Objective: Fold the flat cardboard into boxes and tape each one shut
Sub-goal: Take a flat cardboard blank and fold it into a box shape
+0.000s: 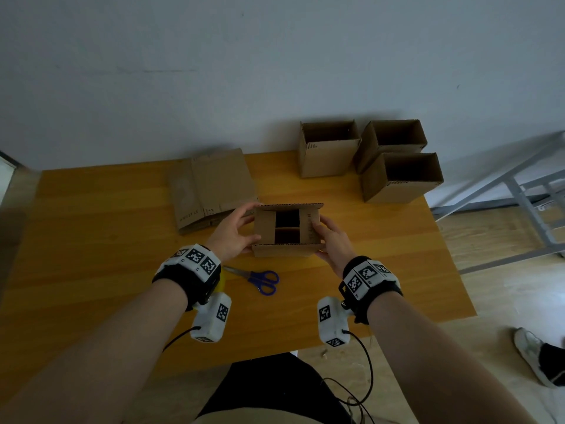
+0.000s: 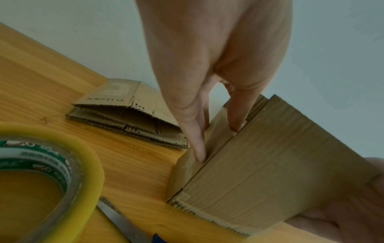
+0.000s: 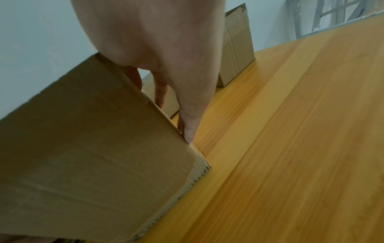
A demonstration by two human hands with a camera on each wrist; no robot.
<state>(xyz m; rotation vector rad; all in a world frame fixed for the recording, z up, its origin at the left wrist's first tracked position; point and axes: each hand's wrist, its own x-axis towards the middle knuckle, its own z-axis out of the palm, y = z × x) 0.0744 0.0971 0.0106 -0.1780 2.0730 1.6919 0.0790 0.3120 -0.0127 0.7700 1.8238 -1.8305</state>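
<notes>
- Table [image 1: 91,240]: three boxes [image 1: 328,148] stand formed w/ tops open at 1 o'clock; can't tell if bottoms taped.
- Flat cardboard [image 1: 211,188] stack at 11 o'clock, not yet folded.
- Box in hand [image 1: 287,229], centre: two side flaps in, long flaps not closed, no tape visible; judged mid-fold.
- Left hand [image 1: 234,231] grips its left side, fingers curled round the edge.
- Right hand [image 1: 331,240] grips right side likewise.
- Tape roll [image 2: 47,172] & scissors [image 1: 260,280] at 6 o'clock, not in use.
</notes>
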